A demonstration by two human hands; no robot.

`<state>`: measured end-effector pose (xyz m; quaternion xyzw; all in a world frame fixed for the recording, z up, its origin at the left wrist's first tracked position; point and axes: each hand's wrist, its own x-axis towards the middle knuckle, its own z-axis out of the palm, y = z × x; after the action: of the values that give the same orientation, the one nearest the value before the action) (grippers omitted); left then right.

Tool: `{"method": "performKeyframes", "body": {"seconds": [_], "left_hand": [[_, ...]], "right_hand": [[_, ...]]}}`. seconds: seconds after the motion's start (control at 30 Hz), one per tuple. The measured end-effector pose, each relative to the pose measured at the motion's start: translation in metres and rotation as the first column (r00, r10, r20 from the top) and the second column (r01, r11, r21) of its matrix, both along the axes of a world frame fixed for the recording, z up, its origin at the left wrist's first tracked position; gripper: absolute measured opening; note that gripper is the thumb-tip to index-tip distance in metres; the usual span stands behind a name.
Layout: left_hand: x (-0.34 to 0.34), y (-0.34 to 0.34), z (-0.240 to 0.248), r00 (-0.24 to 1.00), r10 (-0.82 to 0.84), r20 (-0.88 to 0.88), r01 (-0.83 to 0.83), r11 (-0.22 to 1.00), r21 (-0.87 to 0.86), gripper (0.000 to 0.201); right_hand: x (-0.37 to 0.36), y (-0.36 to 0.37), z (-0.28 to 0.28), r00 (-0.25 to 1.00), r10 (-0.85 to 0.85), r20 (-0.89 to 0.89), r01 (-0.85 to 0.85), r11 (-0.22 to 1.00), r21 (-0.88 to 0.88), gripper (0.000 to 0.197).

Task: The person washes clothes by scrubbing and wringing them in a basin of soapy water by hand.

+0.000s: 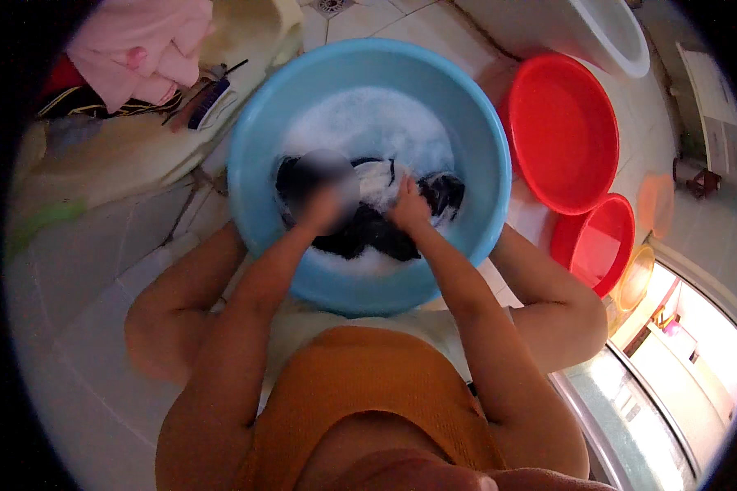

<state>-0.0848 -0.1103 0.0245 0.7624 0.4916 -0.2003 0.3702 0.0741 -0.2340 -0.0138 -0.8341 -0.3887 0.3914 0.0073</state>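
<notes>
A large blue basin (250,131) stands between my knees, holding sudsy water (368,114). Dark wet clothing (364,233) lies bunched in the foam, with a white part (375,182) showing near its middle. My left hand (323,209) is down at the left side of the clothing; a round blur covers its fingers, so its grip is hidden. On the other side, my right hand (410,204) is closed on the dark clothing, its fingers bent into the cloth.
Two red basins (567,135) (596,250) and a yellow one (635,278) stand at the right. A white tub (577,33) is at the far right. Pink cloth (143,49) and a dark-backed brush (210,102) lie on a pale ledge at the far left. Tiles cover the floor.
</notes>
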Motion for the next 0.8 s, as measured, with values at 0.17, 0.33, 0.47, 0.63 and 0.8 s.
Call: {"method": "performKeyframes", "body": {"seconds": [0.17, 0.33, 0.47, 0.63, 0.8], "left_hand": [[-0.042, -0.009, -0.045, 0.989, 0.015, -0.149, -0.014, 1.000, 0.009, 0.049], [-0.032, -0.004, -0.022, 0.975, -0.168, -0.143, 0.147, 0.978, -0.145, 0.044], [-0.040, 0.009, 0.008, 0.945, -0.304, -0.119, 0.280, 0.942, -0.187, 0.040], [-0.002, 0.030, 0.089, 0.846, -0.529, 0.067, 0.532, 0.828, -0.175, 0.038], [0.033, 0.072, 0.097, 0.714, -0.483, 0.506, 0.458, 0.870, 0.184, 0.024]], "right_hand": [[-0.025, -0.008, -0.009, 0.992, 0.123, -0.011, -0.123, 0.992, 0.018, 0.076], [-0.025, -0.026, -0.002, 0.982, 0.190, 0.016, -0.190, 0.982, 0.012, 0.075], [-0.026, -0.028, 0.043, 0.963, 0.253, -0.093, -0.226, 0.945, 0.237, 0.082], [-0.001, -0.033, 0.076, 0.833, 0.438, -0.338, -0.150, 0.767, 0.624, 0.091], [0.023, 0.012, 0.132, 0.727, 0.278, -0.628, 0.225, 0.767, 0.600, 0.091]]}}
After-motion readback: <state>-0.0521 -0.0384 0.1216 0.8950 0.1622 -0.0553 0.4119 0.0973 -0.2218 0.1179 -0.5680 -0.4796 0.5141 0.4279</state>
